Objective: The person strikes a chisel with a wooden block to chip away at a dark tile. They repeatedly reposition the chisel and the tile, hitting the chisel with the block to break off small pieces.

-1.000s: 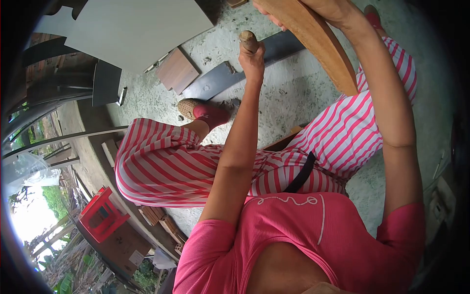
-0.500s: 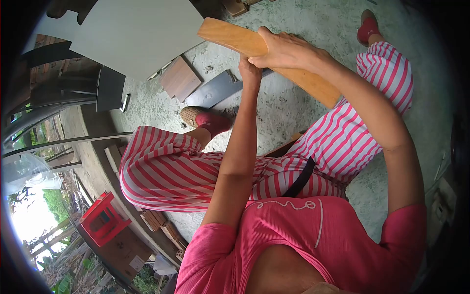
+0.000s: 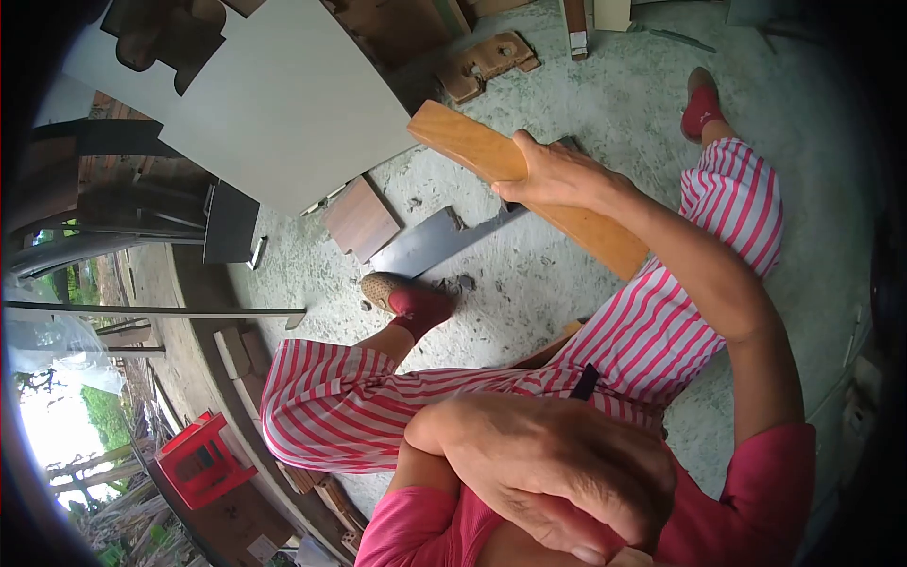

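Observation:
My right hand (image 3: 567, 178) grips a wooden board (image 3: 463, 142), with the thumb on one side and the fingers wrapped over its far edge. The orange-brown board slants from upper left to lower right, its near end by my striped right trouser leg. My left hand (image 3: 548, 463) is off the board and raised close to the camera, in front of my chest and near my chin. Its fingers are curled together; whatever they may hold is hidden. Beyond the board, a grey metal-like strip (image 3: 425, 244) lies on the floor.
A large pale panel (image 3: 283, 104) lies at upper left, with a small wood-look tile (image 3: 362, 219) by its corner. A cut brown piece (image 3: 487, 66) rests on the floor ahead. A red plastic stool (image 3: 203, 460) is at lower left. My left shoe (image 3: 383, 291) stands near the strip.
My left hand has let go of the board and come up toward the camera. My right hand still holds the board. The view has shifted, showing more floor ahead.

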Demonstrator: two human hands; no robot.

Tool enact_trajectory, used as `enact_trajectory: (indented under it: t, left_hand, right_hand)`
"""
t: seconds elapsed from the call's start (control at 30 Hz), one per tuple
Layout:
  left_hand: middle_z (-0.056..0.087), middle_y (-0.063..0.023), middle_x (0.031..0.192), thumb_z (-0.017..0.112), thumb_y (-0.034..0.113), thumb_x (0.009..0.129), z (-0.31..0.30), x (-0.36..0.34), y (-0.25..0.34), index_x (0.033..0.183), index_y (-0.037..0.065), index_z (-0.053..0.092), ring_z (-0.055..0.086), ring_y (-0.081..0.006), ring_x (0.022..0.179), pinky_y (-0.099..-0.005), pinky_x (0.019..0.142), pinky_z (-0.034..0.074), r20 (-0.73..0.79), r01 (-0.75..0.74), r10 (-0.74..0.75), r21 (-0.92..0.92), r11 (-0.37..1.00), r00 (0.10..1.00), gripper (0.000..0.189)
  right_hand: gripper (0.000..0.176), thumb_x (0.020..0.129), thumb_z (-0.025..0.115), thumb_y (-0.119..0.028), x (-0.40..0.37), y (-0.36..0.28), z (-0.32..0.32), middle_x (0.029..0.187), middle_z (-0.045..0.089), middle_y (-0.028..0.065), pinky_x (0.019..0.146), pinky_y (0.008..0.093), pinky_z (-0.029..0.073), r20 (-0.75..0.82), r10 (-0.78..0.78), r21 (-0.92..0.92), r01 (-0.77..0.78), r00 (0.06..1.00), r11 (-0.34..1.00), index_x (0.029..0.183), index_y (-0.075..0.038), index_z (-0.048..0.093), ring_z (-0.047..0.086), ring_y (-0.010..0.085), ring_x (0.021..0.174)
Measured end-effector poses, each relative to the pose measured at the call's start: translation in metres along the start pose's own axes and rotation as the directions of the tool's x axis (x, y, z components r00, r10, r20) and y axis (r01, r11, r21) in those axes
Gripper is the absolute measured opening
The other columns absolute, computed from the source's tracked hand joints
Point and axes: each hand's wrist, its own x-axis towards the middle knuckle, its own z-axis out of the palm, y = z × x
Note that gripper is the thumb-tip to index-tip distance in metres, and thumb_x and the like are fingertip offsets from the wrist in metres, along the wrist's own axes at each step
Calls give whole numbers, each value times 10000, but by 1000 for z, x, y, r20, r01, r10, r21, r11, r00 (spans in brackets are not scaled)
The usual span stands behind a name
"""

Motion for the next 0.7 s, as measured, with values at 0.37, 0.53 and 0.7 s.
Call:
enact_trajectory:
  t: [0.37, 0.53, 0.7]
  left_hand:
    - [558, -87, 832, 631, 34, 793, 4, -11, 9, 873, 35, 565, 566, -266, 791, -381, 708, 461, -187, 9, -30, -112, 994, 982, 104]
    - [582, -103, 855, 640, 24, 808, 5, -11, 2, 891, 22, 589, 589, -255, 792, -383, 698, 465, -316, -101, 26, -221, 970, 948, 97]
    - [620, -125, 839, 665, 12, 825, 20, -9, -16, 903, -52, 616, 603, -210, 750, -290, 632, 480, -385, -335, 227, -239, 912, 895, 112]
  right_hand:
    - [715, 733, 608, -513, 6, 0, 4, 869, 625, 262, 750, 450, 502, 45, 37, -12, -36, 998, 999, 1147, 34, 409, 639, 366, 847]
    - [700, 742, 606, -521, 0, 4, 5, 860, 629, 246, 729, 445, 508, 11, -6, -64, 6, 1000, 998, 1153, 10, 409, 644, 354, 825]
    - [723, 766, 597, -529, 4, -1, 9, 932, 617, 274, 746, 447, 490, 32, -1, -60, 2, 999, 998, 1204, 8, 392, 634, 351, 851]
